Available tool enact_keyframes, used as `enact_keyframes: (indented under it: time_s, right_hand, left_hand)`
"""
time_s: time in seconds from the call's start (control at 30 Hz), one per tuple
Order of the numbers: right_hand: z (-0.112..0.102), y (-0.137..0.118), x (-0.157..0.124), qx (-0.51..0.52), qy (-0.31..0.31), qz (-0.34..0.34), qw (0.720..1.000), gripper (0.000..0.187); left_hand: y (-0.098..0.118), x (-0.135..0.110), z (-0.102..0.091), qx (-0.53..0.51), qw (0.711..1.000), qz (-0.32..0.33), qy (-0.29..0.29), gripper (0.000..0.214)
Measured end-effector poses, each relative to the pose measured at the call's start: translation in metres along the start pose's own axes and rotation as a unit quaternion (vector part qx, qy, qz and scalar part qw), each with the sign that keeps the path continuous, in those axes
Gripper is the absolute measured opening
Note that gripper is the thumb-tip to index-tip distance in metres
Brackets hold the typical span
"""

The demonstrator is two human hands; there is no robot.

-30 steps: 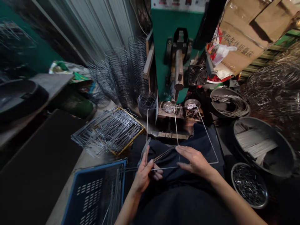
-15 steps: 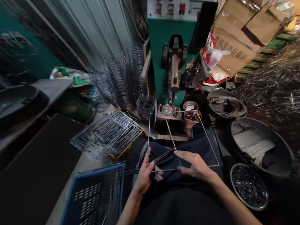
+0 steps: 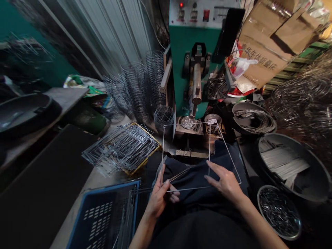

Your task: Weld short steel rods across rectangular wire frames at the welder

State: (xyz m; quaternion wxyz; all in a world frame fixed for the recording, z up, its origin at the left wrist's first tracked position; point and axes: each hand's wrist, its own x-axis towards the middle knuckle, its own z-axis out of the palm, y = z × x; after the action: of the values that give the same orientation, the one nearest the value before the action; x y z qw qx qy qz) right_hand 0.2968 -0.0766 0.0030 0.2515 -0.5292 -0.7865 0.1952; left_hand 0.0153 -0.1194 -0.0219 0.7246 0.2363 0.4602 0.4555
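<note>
Dim, cluttered rm: green machine (image 3: 178, 69) is standing top ctr, boxes (image 3: 259, 52) are leaning upper R, wire pile (image 3: 121, 148) is lying on a grey surface (image 3: 100, 178) mid-L. Blue crate (image 3: 111, 187) is sitting btm L; tub (image 3: 317, 180) & bowl (image 3: 300, 224) of bits (image 3: 278, 211) are sitting lower R. Frame (image 3: 192, 188) is hanging over a dark lap (image 3: 199, 207), lower ctr, long axis running L–R, far side facing up-pic toward machine. Rod (image 3: 210, 145) inside it is running near-vert., far end by frame's top edge. L hand (image 3: 157, 200) is gripping frame's lower-L corner; poor light, may be pinching loose wires (image 3: 181, 174) too. R hand (image 3: 225, 183) is holding rod's lower end in a narrow pinch.
</note>
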Motion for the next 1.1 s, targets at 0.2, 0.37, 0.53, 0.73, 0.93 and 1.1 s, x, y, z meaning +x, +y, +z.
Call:
enact_keyframes:
  time_s: [0.2,0.37,0.53,0.73,0.93,1.1]
  right_hand:
    - [-0.002,-0.014,-0.002,0.039,-0.060,-0.079,0.994,0.063]
    - [0.001,-0.016,-0.006,0.041,-0.099,-0.087,0.990,0.073]
    - [-0.001,-0.017,-0.011,0.037,-0.121,-0.100,0.987,0.074]
    - [-0.005,-0.017,-0.011,0.025,-0.120,-0.102,0.987,0.069]
    - [-0.014,-0.019,-0.007,0.027,-0.119,-0.119,0.985,0.065]
    - [-0.019,-0.019,-0.004,0.035,-0.118,-0.123,0.985,0.064]
  left_hand:
    - [0.005,-0.002,0.005,-0.008,1.000,0.010,0.001,0.095]
    - [0.006,-0.008,0.008,-0.010,1.000,0.018,-0.001,0.094]
    - [0.003,-0.012,0.009,-0.013,0.999,0.029,-0.003,0.091]
    - [0.004,-0.013,0.012,-0.007,0.999,0.035,-0.004,0.088]
    - [0.007,-0.012,0.018,-0.009,0.999,0.040,-0.010,0.087]
    - [0.005,-0.011,0.018,-0.004,0.998,0.055,-0.018,0.087]
